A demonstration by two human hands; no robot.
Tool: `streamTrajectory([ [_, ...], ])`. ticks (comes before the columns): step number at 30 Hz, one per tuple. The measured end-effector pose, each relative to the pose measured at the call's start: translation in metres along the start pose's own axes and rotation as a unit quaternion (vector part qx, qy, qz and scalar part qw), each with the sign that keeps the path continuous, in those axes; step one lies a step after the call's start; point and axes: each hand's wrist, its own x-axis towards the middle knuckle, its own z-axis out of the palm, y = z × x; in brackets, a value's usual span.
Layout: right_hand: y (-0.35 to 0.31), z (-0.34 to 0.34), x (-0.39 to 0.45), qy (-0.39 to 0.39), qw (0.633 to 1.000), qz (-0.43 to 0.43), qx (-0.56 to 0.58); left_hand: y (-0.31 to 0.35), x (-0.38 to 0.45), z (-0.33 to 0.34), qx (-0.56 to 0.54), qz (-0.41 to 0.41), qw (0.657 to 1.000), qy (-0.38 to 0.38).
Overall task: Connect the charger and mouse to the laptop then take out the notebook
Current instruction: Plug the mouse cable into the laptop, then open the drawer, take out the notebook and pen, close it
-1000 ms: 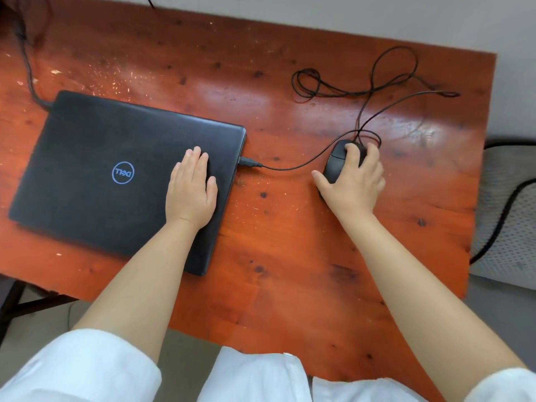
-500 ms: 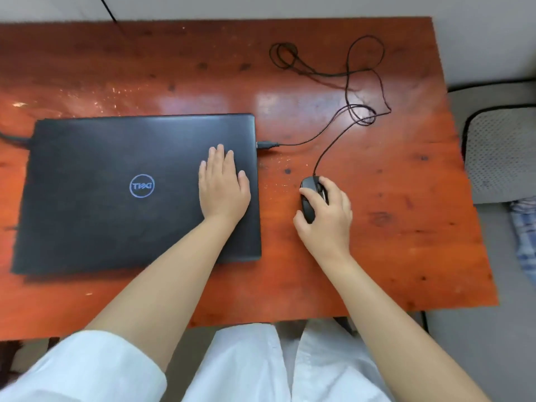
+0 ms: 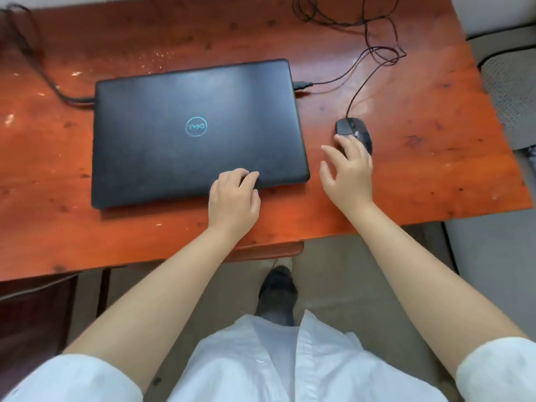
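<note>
A closed black laptop [image 3: 191, 132] lies flat on the red-brown wooden table [image 3: 420, 158]. A charger cable [image 3: 43, 74] runs into its left side, and the mouse's USB plug [image 3: 303, 85] sits in its right side. The black wired mouse [image 3: 352, 130] rests to the right of the laptop. My left hand [image 3: 235, 198] lies at the laptop's near edge, fingers curled on the lid. My right hand [image 3: 346, 172] is spread, its fingertips touching the near end of the mouse without gripping it. No notebook is in view.
The mouse cord [image 3: 374, 39] loops loosely over the table's far right part. A grey cushioned seat [image 3: 510, 91] stands to the right of the table. Below the near edge I see the floor, a dark shoe [image 3: 277, 294] and my white garment.
My left hand slid from the middle of the lid back to its near edge. My right hand loosened off the mouse, now only touching it. The camera pulled back and tilted downward.
</note>
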Motion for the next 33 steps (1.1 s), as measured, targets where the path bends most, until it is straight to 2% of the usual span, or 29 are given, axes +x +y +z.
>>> streamTrajectory([
  [3,-0.023,0.015,-0.063,-0.003,0.999,-0.05,0.016,-0.006,-0.047,-0.004,0.011,-0.016,1.0,0.004],
  [8,-0.041,0.042,-0.162,-0.064,0.997,-0.053,0.008,-0.03,-0.138,-0.003,0.056,0.015,0.998,-0.024],
  [11,-0.042,0.055,-0.209,-0.095,0.995,-0.012,0.012,-0.049,-0.183,0.001,0.066,-0.013,0.995,-0.068],
  [15,-0.032,0.08,-0.255,-0.235,0.969,0.035,-0.063,-0.081,-0.212,0.012,0.118,-0.113,0.975,-0.152],
  [20,-0.023,0.125,-0.277,-0.263,0.95,0.121,-0.119,-0.124,-0.232,0.03,0.123,-0.191,0.96,-0.166],
  [23,-0.017,0.167,-0.291,-0.278,0.939,0.183,-0.09,-0.156,-0.25,0.055,0.085,-0.242,0.95,-0.177],
  [26,-0.008,0.209,-0.287,-0.24,0.944,0.224,-0.016,-0.194,-0.254,0.085,0.032,-0.274,0.948,-0.16],
  [28,0.002,0.236,-0.272,-0.183,0.956,0.23,0.027,-0.219,-0.249,0.109,-0.017,-0.279,0.952,-0.12],
  [30,0.012,0.259,-0.254,-0.102,0.963,0.233,0.091,-0.24,-0.241,0.135,-0.083,-0.296,0.95,-0.05],
  [33,0.025,0.283,-0.23,0.046,0.958,0.216,0.183,-0.262,-0.223,0.172,-0.146,-0.265,0.95,0.081],
])
